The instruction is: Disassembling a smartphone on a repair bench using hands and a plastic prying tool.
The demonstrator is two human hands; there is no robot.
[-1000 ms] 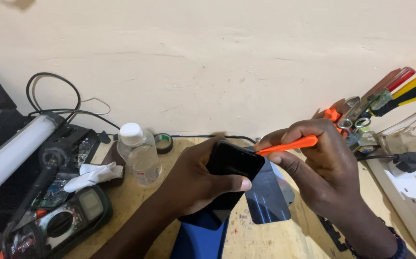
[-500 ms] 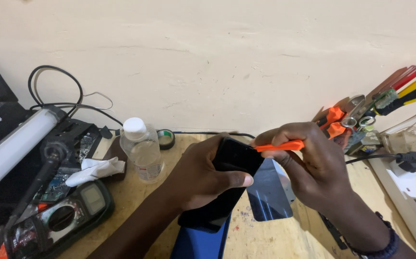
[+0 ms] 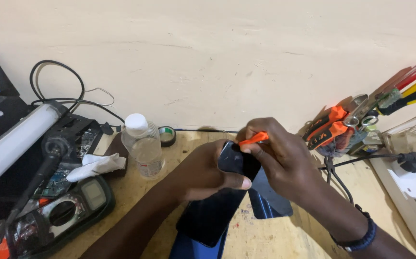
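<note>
Gripping black glossy phone [image 3: 227, 192] tilted upright, orange pry tool [image 3: 254, 139] at its top edge

A glossy black phone [image 3: 227, 192] is catching the light beside a matt orange plastic pry tool [image 3: 254, 139], over a rough, pale wooden surface [image 3: 265, 235]. A clear plastic bottle [image 3: 143, 146] is gleaming near a crumpled white cloth [image 3: 95, 165], while rubber-handled metal pliers [image 3: 330, 127] are leaning against a matt, cracked plaster wall [image 3: 217, 57].
</note>
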